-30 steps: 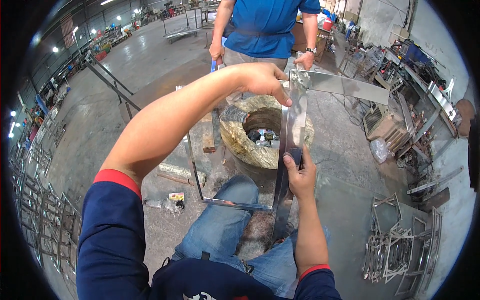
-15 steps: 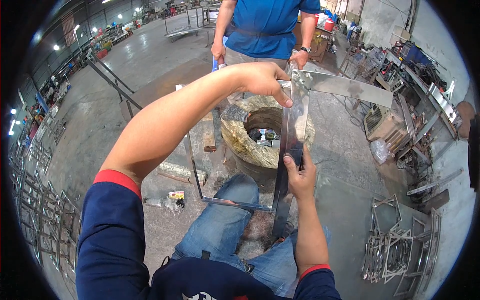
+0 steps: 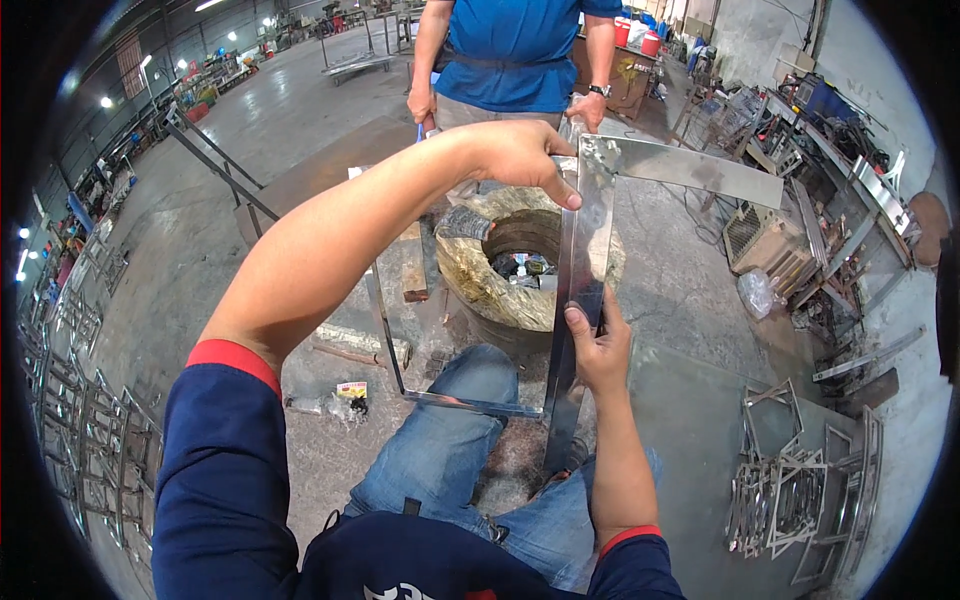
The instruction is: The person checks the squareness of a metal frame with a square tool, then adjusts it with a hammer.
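Note:
A welded metal frame [image 3: 594, 240] of shiny flat bars stands upright before me, with a long flat arm [image 3: 700, 172] reaching right from its top. My left hand [image 3: 528, 165] closes on the frame's upper corner, thumb against the bar's near face. Lower on the same upright bar, my right hand [image 3: 600, 345] grips with the thumb on one side and fingers on the other. A thinner rectangular part [image 3: 470, 404] of the frame extends left over my knee. Behind the frame sits a round, worn drum-like stand [image 3: 470, 275] with small items inside its hollow.
Across the stand, a person in a blue shirt [image 3: 515, 50] stands with both hands lowered. A wooden block [image 3: 413, 265] is left of the stand. Stacked metal frames [image 3: 775, 500] lie at lower right, more metalwork [image 3: 90, 440] at left. Scrap and a crate [image 3: 765, 240] line the right wall.
The person opposite and the stand appear shifted slightly left and up in view. My hands keep the same grip on the frame, which has barely moved.

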Demonstrator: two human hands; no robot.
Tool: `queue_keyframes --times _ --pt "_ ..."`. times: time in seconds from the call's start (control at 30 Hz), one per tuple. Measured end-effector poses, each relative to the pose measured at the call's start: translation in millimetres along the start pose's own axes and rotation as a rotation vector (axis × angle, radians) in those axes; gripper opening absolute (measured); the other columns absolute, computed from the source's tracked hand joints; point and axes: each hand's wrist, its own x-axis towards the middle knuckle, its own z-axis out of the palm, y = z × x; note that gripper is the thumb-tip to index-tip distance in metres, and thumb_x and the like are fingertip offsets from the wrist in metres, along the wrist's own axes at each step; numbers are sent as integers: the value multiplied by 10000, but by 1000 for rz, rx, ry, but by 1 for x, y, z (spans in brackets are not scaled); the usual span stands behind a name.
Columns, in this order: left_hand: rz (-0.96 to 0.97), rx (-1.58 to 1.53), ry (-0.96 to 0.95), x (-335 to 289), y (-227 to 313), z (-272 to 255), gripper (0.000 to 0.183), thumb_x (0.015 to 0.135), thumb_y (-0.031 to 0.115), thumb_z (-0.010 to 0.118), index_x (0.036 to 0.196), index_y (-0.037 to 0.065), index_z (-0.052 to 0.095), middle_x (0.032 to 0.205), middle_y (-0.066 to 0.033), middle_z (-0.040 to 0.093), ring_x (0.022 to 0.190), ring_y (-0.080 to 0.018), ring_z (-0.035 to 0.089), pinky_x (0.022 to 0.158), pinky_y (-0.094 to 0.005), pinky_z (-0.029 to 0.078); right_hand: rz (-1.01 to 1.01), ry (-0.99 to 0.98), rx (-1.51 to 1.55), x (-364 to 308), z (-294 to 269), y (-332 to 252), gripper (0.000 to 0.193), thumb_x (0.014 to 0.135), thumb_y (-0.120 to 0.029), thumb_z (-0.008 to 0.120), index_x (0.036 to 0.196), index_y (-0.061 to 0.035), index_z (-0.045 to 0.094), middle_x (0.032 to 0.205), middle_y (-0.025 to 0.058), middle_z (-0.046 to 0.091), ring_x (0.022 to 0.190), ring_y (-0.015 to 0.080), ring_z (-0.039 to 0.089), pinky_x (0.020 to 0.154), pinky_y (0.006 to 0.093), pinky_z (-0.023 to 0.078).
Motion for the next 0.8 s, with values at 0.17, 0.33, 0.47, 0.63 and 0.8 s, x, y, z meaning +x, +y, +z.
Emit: queue_keyframes --times 0.17,0.33,0.47,0.63,0.8 --pt "15 8 21 3 2 2 411 773 266 833 1097 38 722 968 -52 734 901 -143 643 827 -297 472 19 -15 -15 -2 -5 0 577 933 -194 703 1402 51 474 1053 150 729 956 165 698 847 286 534" --pt "8 -18 -6 8 3 2 402 782 254 830 1095 26 721 989 -60 738 911 -143 646 851 -295 468 -5 4 -9 -2 -6 -1 570 933 -191 703 1408 31 480 1047 141 728 959 162 696 840 279 535" --pt "69 -30 5 9 13 -1 379 776 270 832 1037 15 726 888 -28 708 830 -123 611 750 -286 460 -29 32 -7 1 -11 -5 560 933 -192 699 1416 -1 489 1052 140 723 933 151 689 824 281 535" --pt "-78 -167 138 1 10 -44 286 781 285 814 882 40 707 685 54 532 602 -57 423 515 -250 281 -10 254 -132 11 -52 13 530 927 -208 704 1354 46 519 1046 134 705 930 137 652 819 290 515" --pt "89 -407 589 30 -54 -31 342 806 300 807 1026 46 739 734 20 624 614 -69 477 543 -241 352 91 485 -20 27 -119 52 421 951 -186 675 1251 82 549 983 92 673 869 130 619 780 287 505"
